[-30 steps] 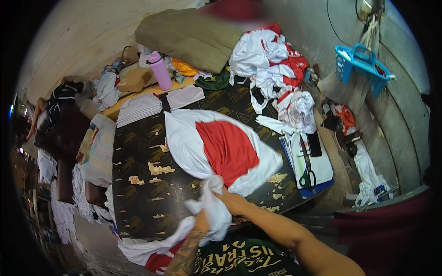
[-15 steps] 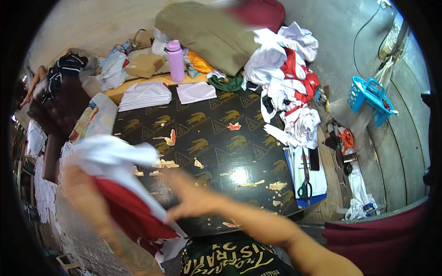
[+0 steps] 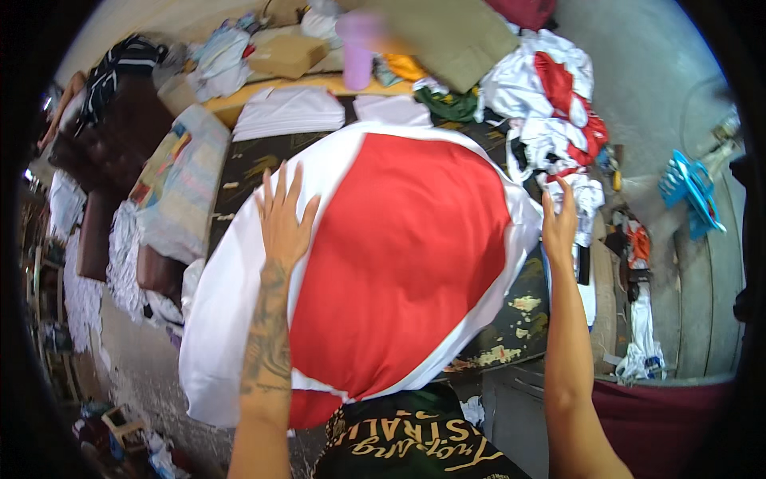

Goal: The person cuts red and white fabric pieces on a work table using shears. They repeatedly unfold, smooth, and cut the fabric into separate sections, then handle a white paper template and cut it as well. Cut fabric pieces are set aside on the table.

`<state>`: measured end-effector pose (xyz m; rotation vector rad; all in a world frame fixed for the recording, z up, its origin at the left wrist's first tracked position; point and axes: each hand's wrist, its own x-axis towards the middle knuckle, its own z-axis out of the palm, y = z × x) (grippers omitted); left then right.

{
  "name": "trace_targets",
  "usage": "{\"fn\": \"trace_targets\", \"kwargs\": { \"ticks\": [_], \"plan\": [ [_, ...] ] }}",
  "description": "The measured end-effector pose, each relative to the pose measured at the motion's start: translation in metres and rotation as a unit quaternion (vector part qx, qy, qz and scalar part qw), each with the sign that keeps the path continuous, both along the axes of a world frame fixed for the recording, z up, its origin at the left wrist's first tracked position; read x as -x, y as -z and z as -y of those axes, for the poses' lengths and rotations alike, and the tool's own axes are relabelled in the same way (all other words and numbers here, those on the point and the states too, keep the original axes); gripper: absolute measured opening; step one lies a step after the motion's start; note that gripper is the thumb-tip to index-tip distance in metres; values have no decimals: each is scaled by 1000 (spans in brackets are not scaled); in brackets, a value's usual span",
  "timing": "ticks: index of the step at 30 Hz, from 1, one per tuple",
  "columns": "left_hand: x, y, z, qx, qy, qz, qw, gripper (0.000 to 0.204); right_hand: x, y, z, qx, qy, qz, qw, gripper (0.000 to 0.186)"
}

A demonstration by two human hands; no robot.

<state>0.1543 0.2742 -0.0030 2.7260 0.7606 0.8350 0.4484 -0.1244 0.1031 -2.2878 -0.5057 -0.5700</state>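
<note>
A: Fingers first. What have they got?

B: Left hand (image 3: 285, 223): palm down, fingers fanned wide, seemingly flat on the white side of a large, soft white fabric piece with a broad red panel (image 3: 399, 263). Nothing gripped. Right hand (image 3: 560, 223): upper right of centre, by the cloth's right edge; thumb and fingers parted, loosely bent, no hold seen. Contact there? Cannot tell.

A: And the cloth?

B: Mid-frame, spread over a dark, patterned worktop with peeling patches (image 3: 519, 315). Lower left part hangs past the edge; bottom reaches a black shirt with gold lettering (image 3: 399, 439).

A: Further out?

B: Top, left of centre: flat stack of folded white fabric (image 3: 287, 112), near the cloth's far edge. Lilac cylindrical bottle (image 3: 357, 64) above. Upper right: heap of crumpled white and red garments (image 3: 527, 76).

A: Weak points?

B: My reading: the overhang's weight could drag the cloth lower left, with nothing clamping it. A sideways push from the flat palm could ruck it. Sweeping far could skew the stack; swinging right could snag the heap.
</note>
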Motion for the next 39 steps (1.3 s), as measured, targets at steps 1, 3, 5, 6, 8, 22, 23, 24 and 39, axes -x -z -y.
{"fn": "trace_targets", "kwargs": {
  "ticks": [1,3,5,6,8,22,23,24,39],
  "plan": [
    [30,35,9,-38,-57,28,997,75,21,25,4,64,-68,13,995,45],
    [112,96,33,-13,-171,-96,981,80,90,76,29,181,-222,-27,958,52],
    [198,128,50,62,-201,-196,958,91,186,129,55,331,-303,-98,888,67],
    [235,132,53,89,-212,-253,940,94,233,148,70,331,-334,-179,864,72],
    [283,128,48,83,-365,-290,881,98,302,174,86,322,-352,-226,849,78],
    [55,108,-116,74,-144,-146,976,104,115,162,-4,251,-311,-128,907,82],
    [98,102,-88,127,-197,-166,958,106,181,167,14,405,-337,-132,840,85],
    [140,98,-61,125,-220,-161,954,106,244,172,31,373,-365,-221,824,86],
    [31,89,-101,132,-213,-202,947,114,136,163,31,316,-213,-183,906,86]
  ]
}}
